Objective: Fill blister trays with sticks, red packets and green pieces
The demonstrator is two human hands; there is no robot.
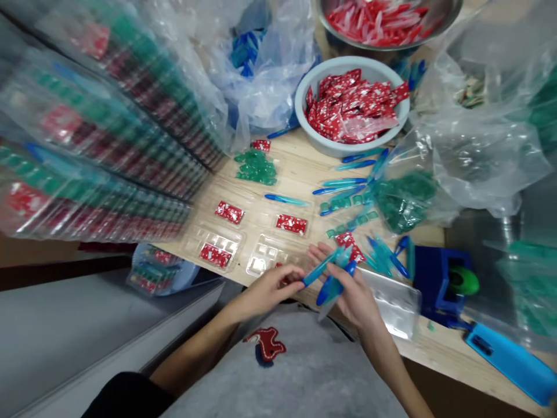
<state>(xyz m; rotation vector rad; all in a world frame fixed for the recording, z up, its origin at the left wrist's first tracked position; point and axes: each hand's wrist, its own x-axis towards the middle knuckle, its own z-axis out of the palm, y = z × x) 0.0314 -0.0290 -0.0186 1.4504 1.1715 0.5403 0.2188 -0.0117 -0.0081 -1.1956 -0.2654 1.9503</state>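
Observation:
Near the table's front edge, my left hand (278,287) pinches the lower end of a slim, pen-like blue plastic stick (317,271). My right hand (359,299) is closed around several more blue sticks (331,288), some teal and see-through at one end. Both hands are close together, and the left stick's upper end reaches the right fingers. Left of them lie clear blister trays (260,259), some with a red patterned packet (215,255). Another packet (350,247) lies just beyond my right hand. A single blue stick (286,200) rests farther back.
Filled blister packs (143,203) stand stacked at left. Green pieces (256,167) lie mid-table. A grey basin (304,125) of red packets and a metal bowl (452,17) stand behind. At right are plastic bags (487,151), a blue tape dispenser (439,284) and a blue case (509,360).

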